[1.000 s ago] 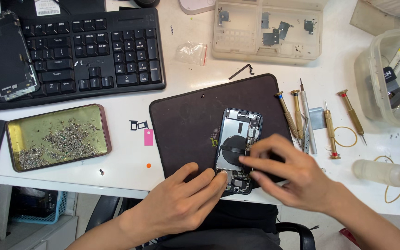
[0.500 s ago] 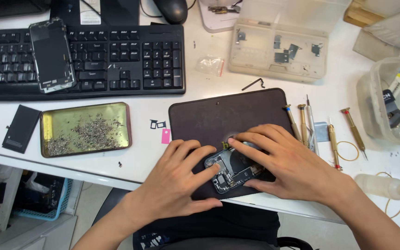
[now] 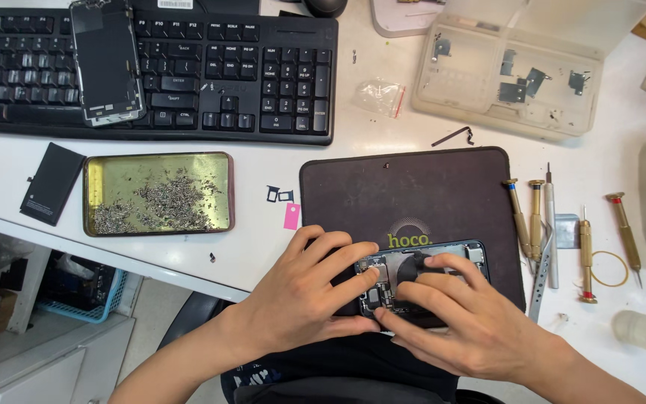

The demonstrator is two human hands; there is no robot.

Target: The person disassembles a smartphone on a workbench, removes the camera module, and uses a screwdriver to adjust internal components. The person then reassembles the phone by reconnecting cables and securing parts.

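Note:
An opened phone body (image 3: 443, 262), its back off and inner parts showing, lies sideways on the near edge of a dark work mat (image 3: 413, 194). My left hand (image 3: 300, 295) grips its left end, fingers curled over the circuit board. Over the phone's middle and right part lies my right hand (image 3: 465, 318), fingertips pressing on the dark round coil inside. Both hands hide much of the phone.
A gold tray of several tiny screws (image 3: 158, 193), a black battery (image 3: 52, 183) and a black keyboard (image 3: 188, 67) with a phone screen (image 3: 106, 60) on it lie to the left. Screwdrivers (image 3: 555, 224) lie right of the mat. A clear parts box (image 3: 510, 71) sits behind.
The phone has been turned from upright to sideways and drawn to the mat's near edge. Both hands have closed in over it. The camera view has shifted right.

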